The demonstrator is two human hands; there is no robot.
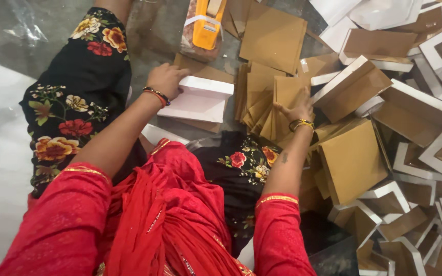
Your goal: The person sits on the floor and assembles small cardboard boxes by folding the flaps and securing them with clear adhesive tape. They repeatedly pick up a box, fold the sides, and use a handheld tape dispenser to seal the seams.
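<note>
L hand [166,79] rests flat, fingers together, on folded white box [199,99]. R hand [296,108] fingers spread, pressing fanned brown card stack [267,105]; yellow tape dispenser [208,23] nearby.

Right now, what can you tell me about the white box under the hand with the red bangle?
The white box is a shallow rectangular tray that looks like stiff card, plain white, with low folded-up walls along its far and right edges. It lies on the grey floor in front of the person, partly over a flat brown card sheet. The left hand rests on its left end, fingers curled at the far corner. A fanned stack of brown card pieces lies just beside it, where the right hand presses down.
</note>
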